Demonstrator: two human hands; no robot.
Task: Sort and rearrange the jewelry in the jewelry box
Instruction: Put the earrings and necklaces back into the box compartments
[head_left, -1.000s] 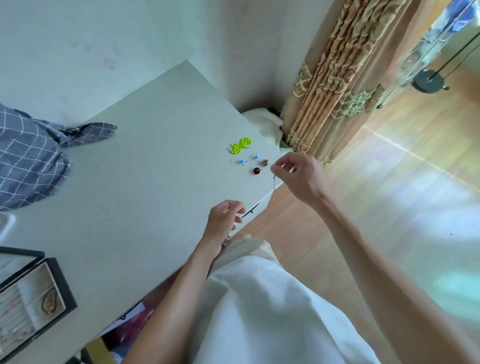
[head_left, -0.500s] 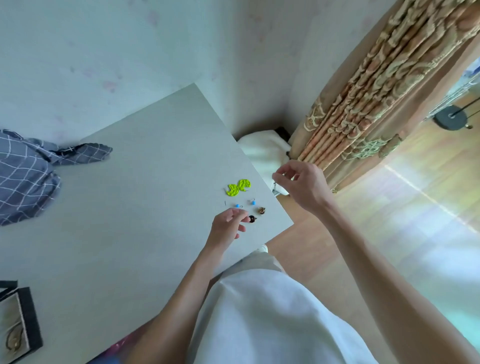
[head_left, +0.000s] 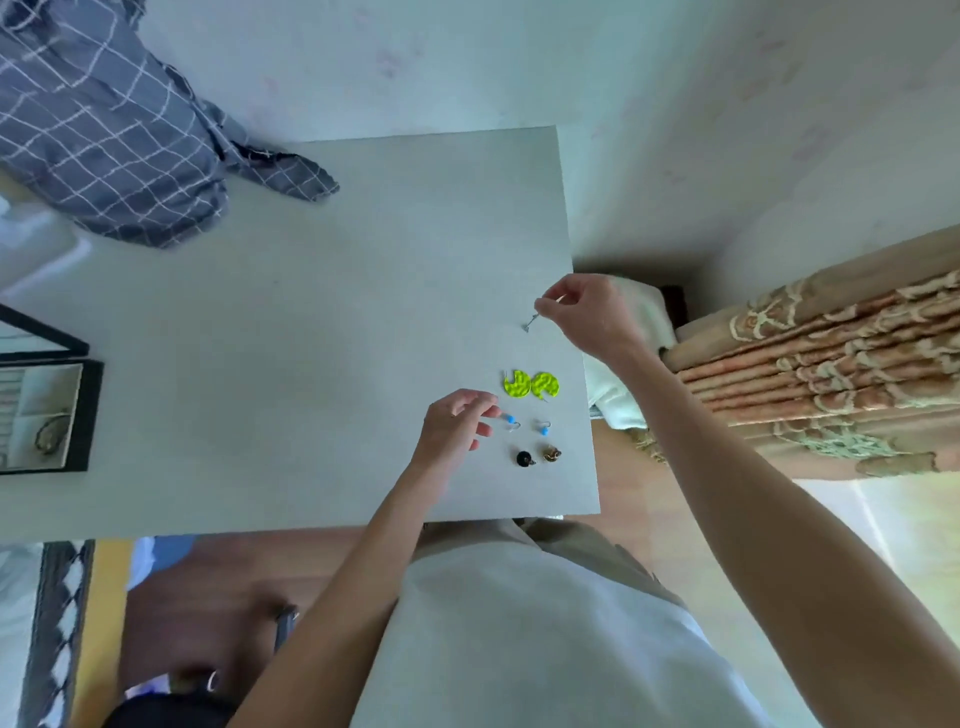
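At the frame's lower middle, a person's two bare arms reach over the near edge of a grey table (head_left: 291, 332). The left hand (head_left: 454, 426) hovers, fingers loosely spread and holding nothing, just beside a blue bead earring (head_left: 511, 422); its twin (head_left: 544, 428), a black stud (head_left: 525, 459) and a brown stud (head_left: 552, 454) lie close to the table's right edge. Beyond sit two lime-green disc earrings (head_left: 531, 385). Farther up, the right hand (head_left: 587, 314) pinches a thin silver earring (head_left: 530, 324). The jewelry box (head_left: 88, 415) stands open at far left, broad bare tabletop between. A checked cloth (head_left: 104, 135) drapes the upper-left corner.
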